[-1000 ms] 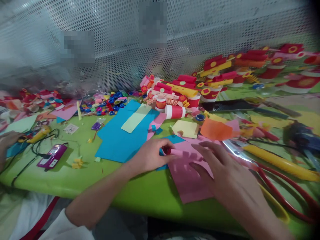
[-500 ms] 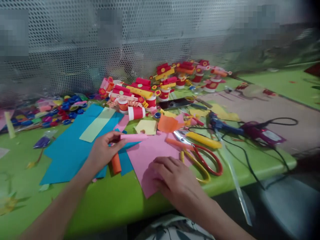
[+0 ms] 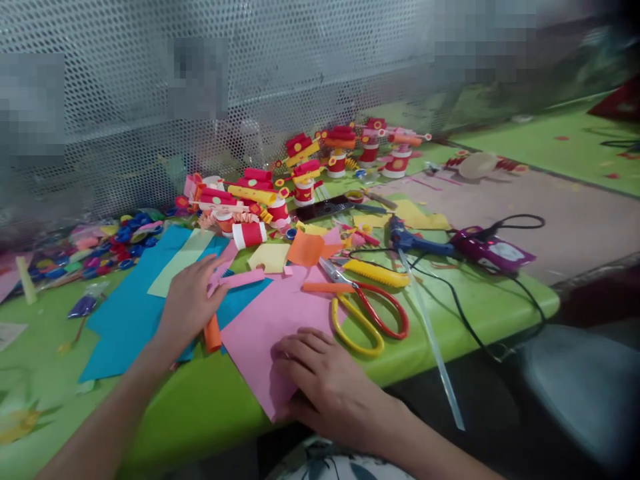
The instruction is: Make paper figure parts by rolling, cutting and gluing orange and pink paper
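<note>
Left fingers [image 3: 201, 269] have parted by slim pink roll [image 3: 243, 279], flat paper sheet's [image 3: 265, 327] eleven o'clock; right fingers [image 3: 300, 349], five o'clock: clamped, I can't tell.

Left hand [image 3: 190, 303] beside a pink tube [image 3: 245, 279], right hand [image 3: 320, 383] over a pink sheet [image 3: 273, 310]

Flat pink sheet [image 3: 270, 317], slim pink paper roll [image 3: 244, 279] near it
</note>
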Tool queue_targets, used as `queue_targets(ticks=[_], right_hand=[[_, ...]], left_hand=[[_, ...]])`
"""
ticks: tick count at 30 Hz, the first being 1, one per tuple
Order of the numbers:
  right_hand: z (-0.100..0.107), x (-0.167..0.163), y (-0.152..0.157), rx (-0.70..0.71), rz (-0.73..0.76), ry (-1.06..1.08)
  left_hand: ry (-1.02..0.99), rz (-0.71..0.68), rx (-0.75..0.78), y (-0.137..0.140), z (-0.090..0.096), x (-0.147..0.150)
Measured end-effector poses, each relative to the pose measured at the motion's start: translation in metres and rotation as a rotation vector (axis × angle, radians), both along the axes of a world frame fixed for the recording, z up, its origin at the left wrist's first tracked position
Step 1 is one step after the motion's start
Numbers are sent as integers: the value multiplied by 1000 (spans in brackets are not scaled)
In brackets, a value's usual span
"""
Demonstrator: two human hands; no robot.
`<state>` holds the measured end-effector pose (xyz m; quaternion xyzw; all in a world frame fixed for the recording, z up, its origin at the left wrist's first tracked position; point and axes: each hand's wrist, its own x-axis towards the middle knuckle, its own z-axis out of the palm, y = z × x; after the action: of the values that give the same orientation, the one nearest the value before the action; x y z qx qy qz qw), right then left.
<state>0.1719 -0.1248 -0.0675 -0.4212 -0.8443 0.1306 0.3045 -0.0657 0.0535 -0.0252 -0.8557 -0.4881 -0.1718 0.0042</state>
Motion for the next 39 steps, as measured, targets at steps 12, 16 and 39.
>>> queue_targets(ticks=[12, 16, 39], right_hand=[[-10, 10, 6, 202, 4, 215], [-6, 13, 1, 241, -164, 197], [40, 6, 5, 171, -748, 858]], left_hand=[[-185, -96, -297, -42, 39, 26], [-247, 82, -222, -61, 42, -8], [-750, 198, -61, -88, 1, -35]])
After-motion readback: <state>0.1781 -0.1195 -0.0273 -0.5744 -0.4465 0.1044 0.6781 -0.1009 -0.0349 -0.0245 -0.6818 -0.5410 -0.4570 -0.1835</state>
